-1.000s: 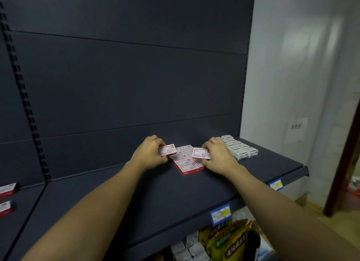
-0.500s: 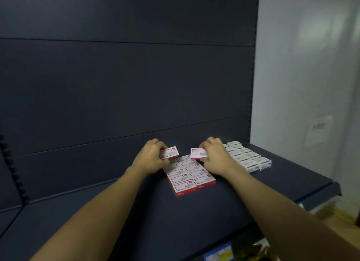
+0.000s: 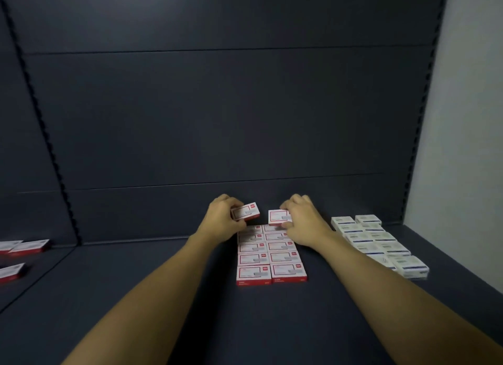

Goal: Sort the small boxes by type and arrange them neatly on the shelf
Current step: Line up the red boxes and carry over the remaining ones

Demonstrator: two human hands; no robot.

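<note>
Several red-and-white small boxes (image 3: 270, 258) lie flat in two neat columns on the dark shelf (image 3: 190, 310). My left hand (image 3: 221, 220) pinches one red-and-white box (image 3: 245, 211), tilted, just above the far end of the left column. My right hand (image 3: 303, 220) pinches another red-and-white box (image 3: 278, 217) above the far end of the right column. To the right, several white boxes with blue print (image 3: 378, 242) sit in two columns on the same shelf.
The shelf's dark back panel (image 3: 217, 119) rises right behind the columns. More red-and-white boxes (image 3: 24, 246) lie on the neighbouring shelf section at the far left. A pale wall (image 3: 468, 119) bounds the shelf on the right.
The view has tilted up and come closer to the shelf. Both hands still hold their boxes over the far end of the red columns, shifted only slightly.
</note>
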